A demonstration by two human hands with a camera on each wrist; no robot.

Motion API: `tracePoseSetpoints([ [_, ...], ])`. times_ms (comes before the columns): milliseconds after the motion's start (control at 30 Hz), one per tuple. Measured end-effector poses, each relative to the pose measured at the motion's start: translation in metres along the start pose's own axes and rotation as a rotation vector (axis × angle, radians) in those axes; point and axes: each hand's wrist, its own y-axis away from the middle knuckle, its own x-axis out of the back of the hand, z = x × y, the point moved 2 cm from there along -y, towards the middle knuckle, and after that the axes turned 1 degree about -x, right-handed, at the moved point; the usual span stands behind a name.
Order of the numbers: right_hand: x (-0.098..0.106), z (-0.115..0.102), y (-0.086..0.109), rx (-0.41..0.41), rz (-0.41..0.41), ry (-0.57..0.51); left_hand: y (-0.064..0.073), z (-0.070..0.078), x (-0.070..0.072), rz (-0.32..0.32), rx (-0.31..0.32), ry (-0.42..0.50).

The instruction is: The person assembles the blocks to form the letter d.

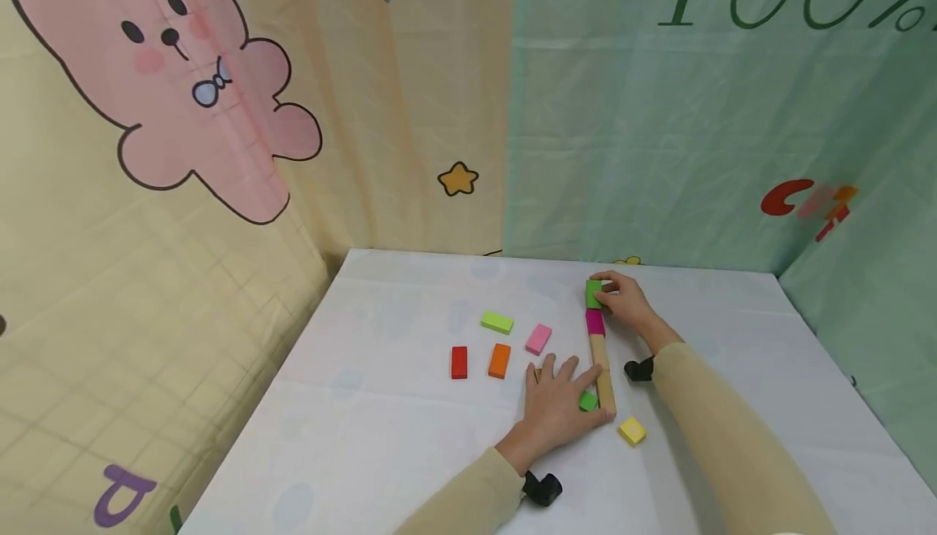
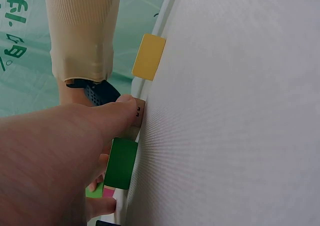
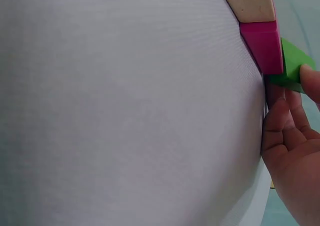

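My right hand (image 1: 626, 301) pinches a green block (image 1: 594, 294) between thumb and fingers. The green block is at the far end of a row, against a magenta block (image 1: 595, 322); in the right wrist view it stands slightly askew to it. Plain wooden blocks (image 1: 602, 372) continue the row toward me. My left hand (image 1: 556, 409) spreads its fingers beside the row, its thumb pressing the near wooden end and its index fingertip at the row's left side. Under the left palm lies a darker green block (image 1: 589, 402), partly hidden. A yellow block (image 1: 633, 431) sits right of the left thumb.
Left of the row lie a lime block (image 1: 497, 323), a pink block (image 1: 538, 339), an orange block (image 1: 499, 361) and a red block (image 1: 459, 363). Another block is mostly hidden behind the left fingers. Curtains hang behind the white table (image 1: 351, 445).
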Motion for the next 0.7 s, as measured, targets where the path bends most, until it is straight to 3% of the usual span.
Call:
tracePoseSetpoints([
  [300,-0.0028,-0.0002,0.0025,0.001,0.004,0.034,-0.0005,-0.0003,-0.0001,-0.002,-0.012,0.004],
  [700,-0.0067,0.0004,-0.0023,-0.032,-0.089,0.126,0.0005,-0.0003,0.0001,0.012,-0.019,0.005],
])
